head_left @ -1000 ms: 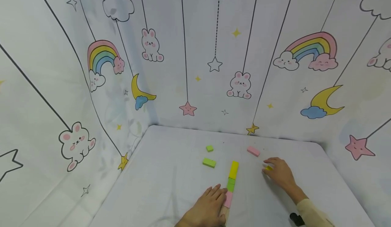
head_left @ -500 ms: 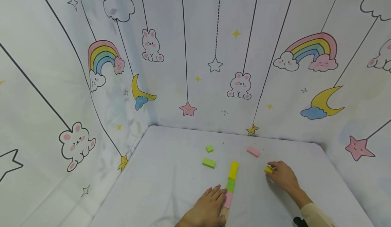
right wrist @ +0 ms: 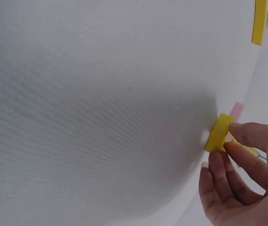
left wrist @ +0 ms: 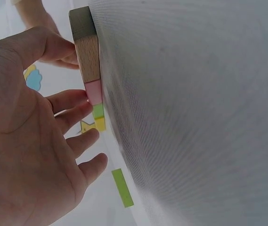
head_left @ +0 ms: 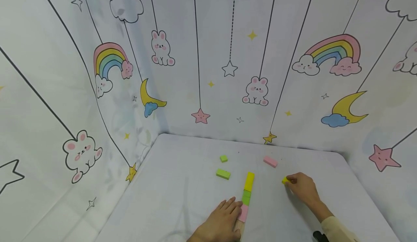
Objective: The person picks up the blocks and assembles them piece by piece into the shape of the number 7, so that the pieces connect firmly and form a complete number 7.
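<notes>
My right hand point(head_left: 303, 189) pinches a small yellow block point(right wrist: 219, 133) between thumb and fingertips, low at the table surface on the right. A straight row of blocks runs away from me: a bare wooden block point(left wrist: 87, 57) nearest, then a pink block point(head_left: 243, 213), green point(head_left: 246, 197), and a yellow block point(head_left: 249, 181) at the far end. Along the row's left side lies my left hand point(head_left: 216, 220), fingers fairly straight. Its thumb touches the wooden block and fingertips touch the pink one in the left wrist view.
Left of the row's far end lie a green block point(head_left: 223, 174) and a smaller green block point(head_left: 223, 158). A loose pink block point(head_left: 270, 161) lies beyond the right hand. A white cloth covers the table point(head_left: 163, 198); patterned fabric walls point(head_left: 182, 72) stand behind and beside it.
My right hand has closed its fingers on the small yellow block, shifting slightly toward me on the way. The left hand and the row have stayed in place.
</notes>
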The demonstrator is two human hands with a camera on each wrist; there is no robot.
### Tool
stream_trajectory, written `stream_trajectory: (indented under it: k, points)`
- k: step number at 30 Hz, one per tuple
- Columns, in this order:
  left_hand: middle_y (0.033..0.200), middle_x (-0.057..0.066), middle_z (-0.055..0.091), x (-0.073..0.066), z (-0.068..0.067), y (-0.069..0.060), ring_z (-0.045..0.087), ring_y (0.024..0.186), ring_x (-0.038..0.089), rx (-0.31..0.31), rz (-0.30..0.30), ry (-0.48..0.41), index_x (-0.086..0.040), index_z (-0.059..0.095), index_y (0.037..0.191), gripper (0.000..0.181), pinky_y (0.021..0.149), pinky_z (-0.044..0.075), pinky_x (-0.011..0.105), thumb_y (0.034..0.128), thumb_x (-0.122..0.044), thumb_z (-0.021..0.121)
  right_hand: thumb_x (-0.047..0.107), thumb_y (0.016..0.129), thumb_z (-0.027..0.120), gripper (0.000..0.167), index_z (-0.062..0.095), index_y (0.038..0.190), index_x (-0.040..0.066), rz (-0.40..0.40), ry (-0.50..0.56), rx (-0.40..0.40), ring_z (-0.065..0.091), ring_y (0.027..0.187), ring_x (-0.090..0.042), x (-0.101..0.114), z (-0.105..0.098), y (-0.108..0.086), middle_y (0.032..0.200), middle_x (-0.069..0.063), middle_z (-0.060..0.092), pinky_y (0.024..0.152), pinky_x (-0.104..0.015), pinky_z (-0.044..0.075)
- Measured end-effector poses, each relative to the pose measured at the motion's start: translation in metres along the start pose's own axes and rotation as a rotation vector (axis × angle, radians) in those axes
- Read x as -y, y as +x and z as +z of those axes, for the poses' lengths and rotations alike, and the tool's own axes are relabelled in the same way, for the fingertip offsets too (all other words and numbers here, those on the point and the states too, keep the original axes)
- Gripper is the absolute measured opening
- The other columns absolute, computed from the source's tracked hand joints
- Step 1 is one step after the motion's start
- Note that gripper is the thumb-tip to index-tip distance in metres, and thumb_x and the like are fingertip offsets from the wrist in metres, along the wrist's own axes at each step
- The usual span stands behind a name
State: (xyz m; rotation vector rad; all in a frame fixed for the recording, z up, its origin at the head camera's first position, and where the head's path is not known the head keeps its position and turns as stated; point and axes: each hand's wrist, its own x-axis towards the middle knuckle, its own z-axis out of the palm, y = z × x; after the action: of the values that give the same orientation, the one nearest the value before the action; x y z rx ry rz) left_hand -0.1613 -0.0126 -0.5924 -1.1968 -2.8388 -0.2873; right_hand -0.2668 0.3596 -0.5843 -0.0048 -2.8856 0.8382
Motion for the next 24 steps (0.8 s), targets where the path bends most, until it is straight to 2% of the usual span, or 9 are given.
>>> stream_trajectory:
  k: [6, 11, 18, 24]
  points:
    - [0.16, -0.002, 0.044, 0.0, 0.0, 0.001, 0.037, 0.151, 0.023, 0.0, 0.0, -0.006, -0.016, 0.056, 0.135, 0.054, 0.119, 0.039, 0.044, 0.088, -0.042, 0.064, 0.009, 0.087, 0.078, 0.023, 0.077, 0.106, -0.004, -0.006, -0.01, -0.011, 0.072, 0.091, -0.035, 0.003, 0.003, 0.004, 0.101, -0.02, 0.075, 0.066, -0.037, 0.058]
    - [0.16, -0.002, 0.043, 0.0, 0.0, 0.001, 0.037, 0.151, 0.023, 0.001, -0.001, -0.003, -0.016, 0.056, 0.135, 0.054, 0.119, 0.039, 0.045, 0.0881, -0.042, 0.064, 0.009, 0.086, 0.08, 0.022, 0.077, 0.104, -0.003, -0.016, 0.006, -0.012, 0.072, 0.083, -0.027, 0.003, 0.008, 0.009, 0.101, -0.019, 0.076, 0.061, -0.032, 0.056]
    - [0.16, -0.001, 0.044, 0.0, 0.001, 0.001, 0.038, 0.151, 0.024, 0.001, -0.002, -0.005, -0.016, 0.056, 0.135, 0.055, 0.119, 0.04, 0.045, 0.0875, -0.041, 0.066, 0.012, 0.085, 0.082, 0.022, 0.079, 0.102, -0.001, -0.05, -0.005, -0.039, 0.071, 0.082, -0.021, 0.006, 0.014, 0.011, 0.103, -0.016, 0.078, 0.06, -0.027, 0.053]
    - [0.159, -0.002, 0.044, 0.0, 0.001, 0.001, 0.038, 0.151, 0.023, 0.003, -0.007, 0.003, -0.016, 0.056, 0.136, 0.056, 0.119, 0.039, 0.044, 0.0873, -0.042, 0.066, 0.012, 0.085, 0.083, 0.019, 0.082, 0.1, 0.002, -0.08, 0.013, -0.054, 0.073, 0.089, -0.028, 0.01, 0.018, 0.013, 0.104, -0.014, 0.078, 0.063, -0.028, 0.054]
